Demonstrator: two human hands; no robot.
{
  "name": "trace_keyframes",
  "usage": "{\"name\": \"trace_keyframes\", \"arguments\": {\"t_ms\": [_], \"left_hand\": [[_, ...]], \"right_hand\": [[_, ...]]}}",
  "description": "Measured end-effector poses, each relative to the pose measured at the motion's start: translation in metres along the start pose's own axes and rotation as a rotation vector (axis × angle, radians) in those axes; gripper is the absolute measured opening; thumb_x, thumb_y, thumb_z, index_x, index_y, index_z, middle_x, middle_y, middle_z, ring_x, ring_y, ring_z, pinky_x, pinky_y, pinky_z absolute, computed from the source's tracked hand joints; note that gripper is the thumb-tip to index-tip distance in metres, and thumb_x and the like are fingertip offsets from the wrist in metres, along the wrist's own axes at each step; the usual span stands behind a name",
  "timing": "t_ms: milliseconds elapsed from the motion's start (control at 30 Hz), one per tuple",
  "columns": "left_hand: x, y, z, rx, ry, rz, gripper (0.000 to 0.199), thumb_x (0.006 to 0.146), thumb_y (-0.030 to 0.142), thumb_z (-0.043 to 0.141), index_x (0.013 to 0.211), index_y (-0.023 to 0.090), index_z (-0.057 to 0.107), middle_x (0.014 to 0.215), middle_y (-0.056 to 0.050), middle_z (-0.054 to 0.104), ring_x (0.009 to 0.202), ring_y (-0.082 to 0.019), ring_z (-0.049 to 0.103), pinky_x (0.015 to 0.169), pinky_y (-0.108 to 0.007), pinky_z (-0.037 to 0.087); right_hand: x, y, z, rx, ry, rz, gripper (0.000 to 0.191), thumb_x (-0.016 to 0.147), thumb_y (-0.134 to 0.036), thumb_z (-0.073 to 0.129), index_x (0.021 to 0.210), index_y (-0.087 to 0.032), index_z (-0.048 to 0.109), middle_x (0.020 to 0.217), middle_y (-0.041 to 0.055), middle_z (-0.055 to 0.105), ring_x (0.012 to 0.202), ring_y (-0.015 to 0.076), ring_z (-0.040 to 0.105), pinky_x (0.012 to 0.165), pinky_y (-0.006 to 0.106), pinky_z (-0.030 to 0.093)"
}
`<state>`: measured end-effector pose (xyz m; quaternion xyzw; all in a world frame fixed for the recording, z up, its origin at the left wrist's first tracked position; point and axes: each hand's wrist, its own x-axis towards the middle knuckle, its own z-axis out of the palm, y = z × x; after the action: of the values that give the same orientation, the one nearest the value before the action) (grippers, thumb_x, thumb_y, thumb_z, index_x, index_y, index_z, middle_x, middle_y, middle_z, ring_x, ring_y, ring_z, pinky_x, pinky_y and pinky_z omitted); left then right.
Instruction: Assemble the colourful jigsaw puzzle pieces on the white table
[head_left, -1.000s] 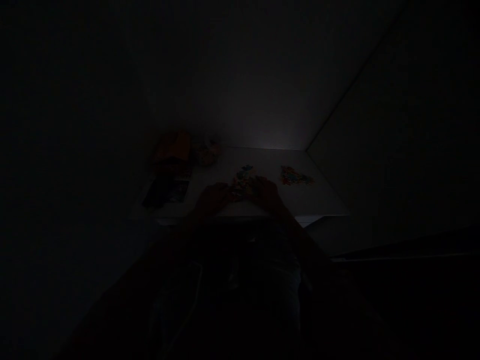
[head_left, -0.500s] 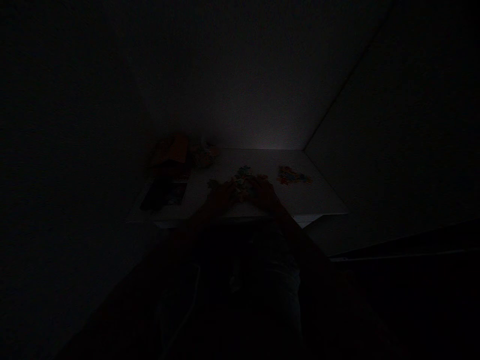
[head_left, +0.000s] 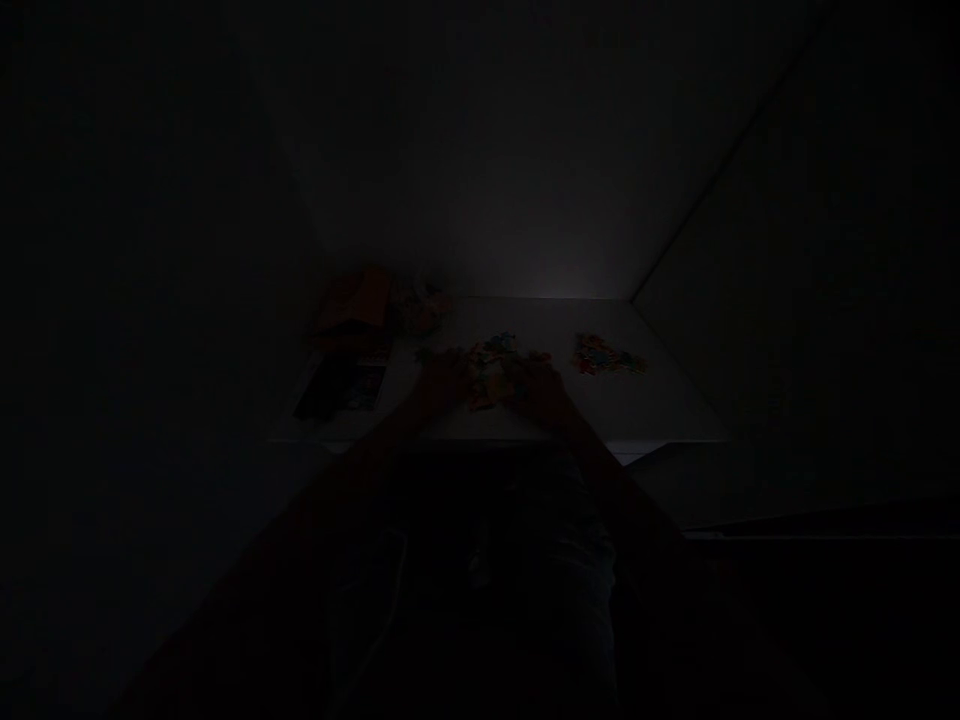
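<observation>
Our left hand (head_left: 446, 385) and right hand (head_left: 541, 390) sit just apart on the puzzle pieces (head_left: 491, 375); we cannot tell if either grips one. Another pile (head_left: 609, 354) lies right.

On the table (head_left: 637, 410), the colourful bits (head_left: 491, 375) between your left hand (head_left: 448, 382) and right hand (head_left: 541, 390) are too dark to identify.

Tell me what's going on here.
In a very dark room, a person has their left hand and right hand on or beside a cluster of colourful puzzle pieces on a white table. It's too dark to tell whether either hand holds a piece. A second cluster of pieces lies to the right, and an orange object and a dark flat item lie to the left.
</observation>
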<state>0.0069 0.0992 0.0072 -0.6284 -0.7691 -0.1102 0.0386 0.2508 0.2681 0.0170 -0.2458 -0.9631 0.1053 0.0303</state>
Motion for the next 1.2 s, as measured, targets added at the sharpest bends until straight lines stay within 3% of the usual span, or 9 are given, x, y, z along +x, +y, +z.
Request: {"name": "trace_keyframes", "arguments": {"t_ms": [167,267,400,533,633,733,800,900,1200], "left_hand": [[-0.02,0.0,-0.009,-0.016,-0.084,-0.077,0.054,0.129,0.034,0.052,0.178,0.037,0.075,0.185,-0.013,0.07,0.17,-0.036,0.064,0.141,-0.058,0.053],[-0.033,0.0,-0.011,0.007,-0.097,-0.11,0.057,0.129,0.035,0.049,0.182,0.035,0.07,0.191,-0.013,0.065,0.174,-0.036,0.06,0.144,-0.06,0.051],[-0.041,0.004,-0.013,0.001,-0.071,-0.136,0.059,0.128,0.044,0.057,0.184,0.027,0.068,0.193,-0.019,0.062,0.18,-0.041,0.056,0.147,-0.065,0.049],[-0.047,0.015,-0.018,0.005,-0.109,-0.181,0.066,0.127,0.044,0.058,0.187,0.018,0.064,0.202,-0.023,0.051,0.19,-0.041,0.047,0.155,-0.06,0.042],[-0.052,0.02,-0.021,0.003,-0.095,-0.125,0.066,0.127,0.042,0.056,0.192,0.028,0.06,0.203,-0.015,0.052,0.19,-0.04,0.047,0.155,-0.063,0.043],[-0.057,0.021,-0.02,-0.03,-0.109,-0.023,0.068,0.127,0.051,0.061,0.194,0.044,0.056,0.199,-0.006,0.059,0.186,-0.037,0.053,0.151,-0.061,0.047],[-0.059,0.021,-0.018,-0.041,-0.122,-0.002,0.075,0.125,0.056,0.068,0.197,0.041,0.053,0.2,-0.008,0.057,0.186,-0.039,0.052,0.152,-0.061,0.044],[-0.061,0.021,-0.013,-0.054,-0.091,-0.035,0.083,0.126,0.06,0.067,0.198,0.024,0.049,0.201,-0.019,0.055,0.185,-0.044,0.051,0.152,-0.066,0.037],[-0.062,0.027,-0.01,-0.069,-0.001,-0.208,0.089,0.123,0.073,0.068,0.195,0.024,0.051,0.2,-0.026,0.052,0.186,-0.052,0.043,0.152,-0.075,0.026]], "right_hand": [[-0.001,-0.004,-0.005,0.026,-0.008,0.002,0.069,0.125,-0.06,0.06,0.194,-0.065,0.053,0.202,-0.0077,0.052,0.194,0.0433,0.036,0.154,0.071,0.035],[-0.001,-0.006,-0.006,0.016,-0.021,0.01,0.064,0.128,-0.055,0.052,0.191,-0.062,0.061,0.2,-0.006,0.056,0.191,0.0404,0.043,0.154,0.069,0.034],[0.001,-0.005,0.0,0.027,0.036,-0.023,0.063,0.124,-0.053,0.063,0.187,-0.058,0.068,0.193,-0.0006,0.065,0.186,0.0447,0.05,0.151,0.073,0.04],[0.001,0.0,0.011,0.103,0.145,-0.037,0.055,0.121,-0.046,0.072,0.176,-0.043,0.082,0.178,0.0114,0.078,0.177,0.0467,0.06,0.147,0.074,0.044],[0.002,0.005,0.018,0.131,0.21,-0.03,0.055,0.118,-0.043,0.08,0.172,-0.032,0.084,0.171,0.0198,0.081,0.174,0.0489,0.063,0.144,0.073,0.047],[0.003,0.008,0.021,0.133,0.251,-0.011,0.055,0.115,-0.039,0.083,0.169,-0.032,0.085,0.168,0.0203,0.083,0.171,0.0498,0.067,0.14,0.074,0.053],[0.002,0.009,0.022,0.135,0.265,-0.024,0.05,0.115,-0.038,0.082,0.165,-0.037,0.088,0.166,0.0171,0.085,0.169,0.0497,0.069,0.139,0.077,0.053],[0.0,0.008,0.024,0.127,0.264,-0.056,0.042,0.119,-0.038,0.076,0.158,-0.041,0.092,0.17,0.0128,0.084,0.17,0.0478,0.067,0.141,0.078,0.049],[-0.001,0.004,0.027,0.022,0.238,0.009,0.062,0.124,-0.048,0.071,0.185,-0.036,0.074,0.192,0.014,0.067,0.182,0.0472,0.054,0.149,0.074,0.039]]}}
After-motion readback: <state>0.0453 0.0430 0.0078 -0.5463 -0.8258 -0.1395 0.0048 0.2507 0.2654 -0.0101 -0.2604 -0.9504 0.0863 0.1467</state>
